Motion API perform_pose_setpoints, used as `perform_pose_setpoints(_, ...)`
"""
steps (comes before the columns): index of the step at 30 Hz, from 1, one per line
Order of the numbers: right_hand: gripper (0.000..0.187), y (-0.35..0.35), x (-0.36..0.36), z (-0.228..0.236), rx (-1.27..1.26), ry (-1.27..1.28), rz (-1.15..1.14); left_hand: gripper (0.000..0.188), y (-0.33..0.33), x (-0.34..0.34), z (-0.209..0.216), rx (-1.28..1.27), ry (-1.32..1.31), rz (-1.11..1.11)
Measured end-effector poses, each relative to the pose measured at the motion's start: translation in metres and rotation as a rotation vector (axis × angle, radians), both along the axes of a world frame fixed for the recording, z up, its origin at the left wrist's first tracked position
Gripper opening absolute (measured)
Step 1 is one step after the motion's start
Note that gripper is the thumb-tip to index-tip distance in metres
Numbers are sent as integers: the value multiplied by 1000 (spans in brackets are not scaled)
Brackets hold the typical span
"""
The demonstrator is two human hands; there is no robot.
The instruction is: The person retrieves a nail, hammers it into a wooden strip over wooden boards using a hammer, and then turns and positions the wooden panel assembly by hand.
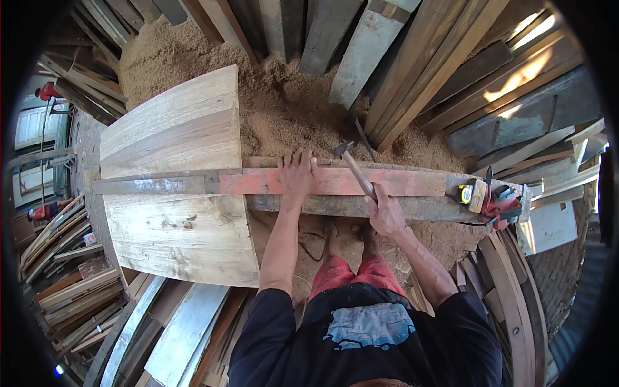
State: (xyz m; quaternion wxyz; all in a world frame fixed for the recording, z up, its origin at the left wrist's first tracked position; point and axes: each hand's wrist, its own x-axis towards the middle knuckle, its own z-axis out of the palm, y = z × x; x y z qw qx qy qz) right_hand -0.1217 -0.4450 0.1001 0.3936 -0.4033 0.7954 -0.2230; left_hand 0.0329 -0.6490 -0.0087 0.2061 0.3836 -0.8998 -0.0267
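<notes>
My right hand [385, 209] is closed round the wooden handle of a hammer [358, 169]. The hammer's dark metal head is raised near the far edge of a long red-painted plank [380, 182]. Across that same plank lies my left hand [296, 174], its fingers bent over the far edge. Any small thing under those fingers is hidden. Wide pale wooden panels, one beyond the plank [174, 126] and one on my side of it [180, 238], sit to the left. A worn wooden beam [309, 205] supports the plank from below.
On the beam's right end lie a yellow and black tape measure [464, 193] and a red and green power tool [501, 209]. Sawdust [174, 58] is heaped at the far side. Leaning timber [438, 64] crowds the far right; stacked boards [187, 335] fill the near left.
</notes>
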Motion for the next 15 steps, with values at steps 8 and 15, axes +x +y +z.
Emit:
perform_pose_setpoints(8,33,-3,11,7,-586,173,-73,26,3,0,-13,218,-215,93)
perform_pose_setpoints(15,27,-17,-3,21,-138,241,30,25,2,-1,-2,285,-286,81)
